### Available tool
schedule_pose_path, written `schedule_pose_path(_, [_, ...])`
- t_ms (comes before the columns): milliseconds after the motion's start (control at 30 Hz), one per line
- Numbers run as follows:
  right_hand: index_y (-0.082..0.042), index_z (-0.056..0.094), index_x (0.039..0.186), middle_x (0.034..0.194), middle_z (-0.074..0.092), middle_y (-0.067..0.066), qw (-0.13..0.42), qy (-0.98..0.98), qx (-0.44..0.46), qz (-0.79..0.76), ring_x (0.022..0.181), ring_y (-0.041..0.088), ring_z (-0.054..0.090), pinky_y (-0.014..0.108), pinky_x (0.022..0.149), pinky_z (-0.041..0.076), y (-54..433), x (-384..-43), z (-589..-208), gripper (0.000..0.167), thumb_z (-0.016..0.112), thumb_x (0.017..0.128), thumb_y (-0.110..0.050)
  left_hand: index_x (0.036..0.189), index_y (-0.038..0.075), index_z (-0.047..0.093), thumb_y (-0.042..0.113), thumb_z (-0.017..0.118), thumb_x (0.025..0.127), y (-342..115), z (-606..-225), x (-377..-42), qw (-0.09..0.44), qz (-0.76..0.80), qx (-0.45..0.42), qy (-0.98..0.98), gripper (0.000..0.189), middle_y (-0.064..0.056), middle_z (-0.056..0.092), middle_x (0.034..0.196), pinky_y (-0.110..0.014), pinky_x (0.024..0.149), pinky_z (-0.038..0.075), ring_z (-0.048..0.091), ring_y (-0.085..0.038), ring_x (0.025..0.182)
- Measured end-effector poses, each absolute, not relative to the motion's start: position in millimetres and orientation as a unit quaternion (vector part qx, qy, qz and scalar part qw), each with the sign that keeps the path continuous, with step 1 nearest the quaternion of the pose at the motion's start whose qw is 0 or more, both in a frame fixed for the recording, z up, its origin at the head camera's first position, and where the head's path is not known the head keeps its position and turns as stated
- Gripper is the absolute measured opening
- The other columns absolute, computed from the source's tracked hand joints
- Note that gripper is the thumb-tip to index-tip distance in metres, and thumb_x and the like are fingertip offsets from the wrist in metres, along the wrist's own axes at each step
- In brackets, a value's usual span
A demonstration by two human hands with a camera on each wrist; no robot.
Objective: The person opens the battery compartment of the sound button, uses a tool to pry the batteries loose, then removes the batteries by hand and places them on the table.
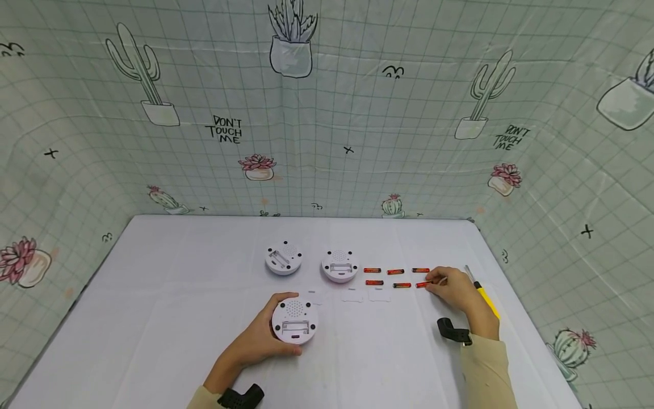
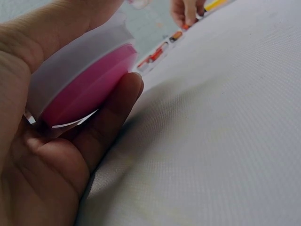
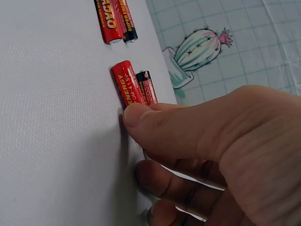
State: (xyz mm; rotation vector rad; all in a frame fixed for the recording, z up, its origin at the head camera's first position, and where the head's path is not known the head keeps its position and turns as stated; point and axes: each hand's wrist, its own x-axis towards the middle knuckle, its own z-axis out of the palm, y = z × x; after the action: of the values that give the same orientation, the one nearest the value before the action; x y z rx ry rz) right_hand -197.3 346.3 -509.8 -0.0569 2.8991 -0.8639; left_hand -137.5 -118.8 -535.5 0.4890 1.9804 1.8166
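My left hand (image 1: 260, 335) holds a round white device (image 1: 294, 309) by its rim, over the front middle of the table. Its back, with an uncovered battery slot, faces up in the head view; a pink underside (image 2: 89, 89) shows in the left wrist view. At the right end of the battery rows, my right hand (image 1: 457, 292) pinches one end of a red battery (image 3: 124, 82) between thumb and forefinger. Another battery (image 3: 146, 87) lies just beyond it. More red batteries (image 1: 402, 285) lie in two rows to the left.
Two similar white devices (image 1: 283, 258) (image 1: 339, 267) sit farther back, battery slots uncovered. Several thin pale covers (image 1: 351, 296) lie in front of them. A yellow-handled screwdriver (image 1: 487, 299) rests right of my right hand. Patterned cloth (image 1: 327, 125) rises behind the table.
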Motion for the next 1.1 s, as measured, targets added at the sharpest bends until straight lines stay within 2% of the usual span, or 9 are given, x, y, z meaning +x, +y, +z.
schedule_pose_path(267, [-0.003, 0.073, 0.098, 0.088, 0.069, 0.008, 0.053, 0.957, -0.024, -0.286, 0.08, 0.019, 0.063, 0.033, 0.074, 0.049, 347.1, -197.4, -508.5, 0.013, 0.078, 0.087, -0.006, 0.156, 0.012, 0.032, 0.006, 0.094, 0.07, -118.8, -534.8, -137.2, 0.201, 0.653, 0.178, 0.709, 0.107, -0.012, 0.05, 0.147, -0.015, 0.099, 0.04, 0.055, -0.012, 0.121])
schedule_pose_path(500, [-0.004, 0.073, 0.097, 0.09, 0.069, 0.008, 0.068, 0.957, -0.019, -0.282, 0.084, 0.022, 0.064, 0.037, 0.076, 0.05, 346.6, -196.6, -505.9, 0.012, 0.078, 0.086, -0.005, 0.156, 0.011, 0.031, 0.006, 0.094, 0.069, -118.4, -535.1, -137.4, 0.203, 0.654, 0.178, 0.707, 0.107, -0.012, 0.05, 0.147, -0.015, 0.099, 0.041, 0.055, -0.012, 0.121])
schedule_pose_path(700, [-0.005, 0.074, 0.095, 0.09, 0.07, 0.009, 0.057, 0.959, -0.024, -0.275, 0.084, 0.023, 0.063, 0.037, 0.076, 0.051, 345.6, -196.5, -507.3, 0.007, 0.076, 0.089, -0.005, 0.156, 0.01, 0.031, 0.005, 0.094, 0.07, -119.1, -536.8, -137.8, 0.202, 0.657, 0.181, 0.703, 0.107, -0.015, 0.051, 0.145, -0.016, 0.098, 0.043, 0.057, -0.012, 0.119])
schedule_pose_path(900, [-0.004, 0.074, 0.102, 0.094, 0.068, 0.01, 0.047, 0.961, -0.011, -0.271, 0.087, 0.025, 0.062, 0.038, 0.078, 0.051, 343.0, -196.5, -509.1, 0.009, 0.072, 0.094, -0.006, 0.154, 0.009, 0.033, 0.008, 0.095, 0.07, -119.6, -538.0, -138.2, 0.197, 0.648, 0.181, 0.713, 0.104, -0.017, 0.052, 0.143, -0.016, 0.099, 0.041, 0.056, -0.014, 0.119])
schedule_pose_path(1100, [-0.003, 0.074, 0.104, 0.098, 0.069, 0.013, 0.049, 0.961, -0.012, -0.272, 0.089, 0.027, 0.063, 0.043, 0.08, 0.053, 341.5, -197.1, -508.5, 0.01, 0.072, 0.094, -0.005, 0.154, 0.008, 0.033, 0.008, 0.094, 0.071, -119.4, -537.7, -137.9, 0.196, 0.647, 0.182, 0.714, 0.104, -0.017, 0.052, 0.143, -0.016, 0.099, 0.041, 0.056, -0.015, 0.119])
